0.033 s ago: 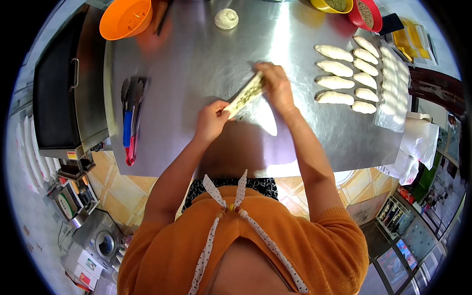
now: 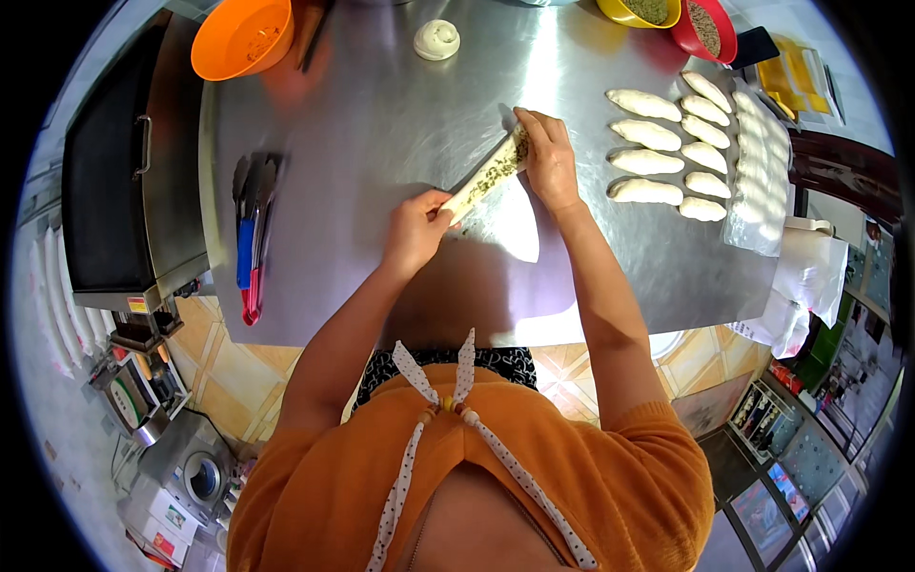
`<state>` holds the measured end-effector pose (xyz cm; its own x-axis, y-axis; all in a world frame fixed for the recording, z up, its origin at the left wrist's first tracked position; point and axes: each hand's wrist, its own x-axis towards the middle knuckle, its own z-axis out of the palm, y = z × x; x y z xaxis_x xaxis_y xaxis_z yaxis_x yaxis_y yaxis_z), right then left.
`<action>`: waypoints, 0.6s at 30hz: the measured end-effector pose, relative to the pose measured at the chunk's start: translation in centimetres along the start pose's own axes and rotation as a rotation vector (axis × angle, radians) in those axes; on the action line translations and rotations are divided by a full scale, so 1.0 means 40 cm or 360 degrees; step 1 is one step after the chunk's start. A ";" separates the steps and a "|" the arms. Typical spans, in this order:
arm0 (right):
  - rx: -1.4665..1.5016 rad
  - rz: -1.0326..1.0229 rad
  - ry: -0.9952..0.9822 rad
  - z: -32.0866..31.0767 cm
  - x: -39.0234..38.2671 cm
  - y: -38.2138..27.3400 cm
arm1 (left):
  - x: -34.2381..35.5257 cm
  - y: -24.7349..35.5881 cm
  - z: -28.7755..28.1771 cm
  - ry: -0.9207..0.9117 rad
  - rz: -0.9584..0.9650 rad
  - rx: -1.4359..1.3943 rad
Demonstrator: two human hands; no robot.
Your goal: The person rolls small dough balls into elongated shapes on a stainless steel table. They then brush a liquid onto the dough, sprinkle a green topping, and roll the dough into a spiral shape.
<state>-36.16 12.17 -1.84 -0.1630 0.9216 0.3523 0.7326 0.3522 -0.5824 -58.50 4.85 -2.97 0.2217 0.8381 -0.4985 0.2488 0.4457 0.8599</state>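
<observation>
Stretched at a slant over the steel table (image 2: 362, 172) is a long strip of pale dough (image 2: 486, 188), dotted along its face with a dark green, chopped filling. My left hand (image 2: 416, 229) pinches its lower left end between thumb and fingers. At the upper right end my right hand (image 2: 550, 160) grips the dough, its fingers curled over the edge. Beyond my hands sits a single coiled ball of dough (image 2: 437, 40). On the right lie several shaped dough rolls (image 2: 646, 162) in two columns, beside more rolls under clear plastic (image 2: 760, 176).
Tongs with blue and red handles (image 2: 250, 238) lie at the table's left. An orange bowl (image 2: 214, 48) stands at the far left, with yellow (image 2: 615, 11) and red bowls (image 2: 729, 43) of filling at the far right. A dark oven (image 2: 110, 162) adjoins the table's left side.
My right hand has shifted slightly up and to the right with its end of the dough strip. My left hand has moved a little to the right, still pinching the other end.
</observation>
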 end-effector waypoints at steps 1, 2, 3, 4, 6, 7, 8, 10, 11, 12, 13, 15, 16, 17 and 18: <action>-0.0178 0.0040 0.0044 -0.005 0.003 0.011 | 0.013 0.013 0.012 0.0002 -0.0002 0.0015; -0.0159 -0.0038 0.0060 0.023 -0.022 0.016 | 0.022 0.017 0.015 -0.0001 -0.0029 -0.0029; -0.0021 0.0035 -0.0136 0.037 -0.058 -0.021 | 0.022 0.008 0.014 0.0021 -0.0020 -0.0088; -0.0018 -0.0015 -0.0325 0.032 -0.090 -0.087 | 0.022 -0.006 0.012 0.0038 -0.0005 -0.0149; -0.0014 0.0048 -0.0372 0.038 -0.109 -0.161 | 0.015 -0.012 0.007 0.0068 -0.0014 -0.0196; -0.0020 0.0158 -0.0231 0.042 -0.104 -0.179 | 0.012 -0.009 0.004 0.0079 -0.0033 -0.0188; -0.0024 0.0267 -0.0091 0.045 -0.103 -0.187 | 0.008 -0.006 0.001 0.0093 -0.0052 -0.0180; -0.0065 0.0363 -0.0017 0.068 -0.095 -0.156 | -0.008 0.008 -0.004 0.0114 -0.0006 -0.0171; 0.0178 0.0361 -0.0076 0.076 -0.103 -0.131 | -0.010 0.012 -0.007 0.0123 0.0020 -0.0165; 0.0152 0.0243 -0.0050 0.076 -0.086 -0.115 | -0.007 0.008 -0.015 0.0116 0.0002 -0.0150; 0.0121 0.0139 -0.0032 0.070 -0.074 -0.102 | -0.011 -0.004 -0.020 0.0098 -0.0028 -0.0140; 0.0001 0.0017 0.0080 0.029 -0.028 -0.084 | -0.007 -0.013 -0.022 0.0101 -0.0053 -0.0135; -0.0155 0.0040 0.0144 0.026 -0.016 -0.060 | 0.003 -0.005 -0.015 0.0125 -0.0045 -0.0145; -0.0312 0.0063 0.0209 0.027 -0.012 -0.044 | 0.009 0.002 -0.008 0.0146 -0.0036 -0.0155; -0.0324 0.0113 0.0207 0.054 -0.036 -0.050 | 0.012 0.005 0.002 0.0139 -0.0039 -0.0157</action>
<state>-38.82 10.49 -2.75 -0.0297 0.9095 0.4146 0.8592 0.2352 -0.4543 -58.26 5.33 -3.05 0.1325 0.8490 -0.5115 0.1584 0.4912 0.8565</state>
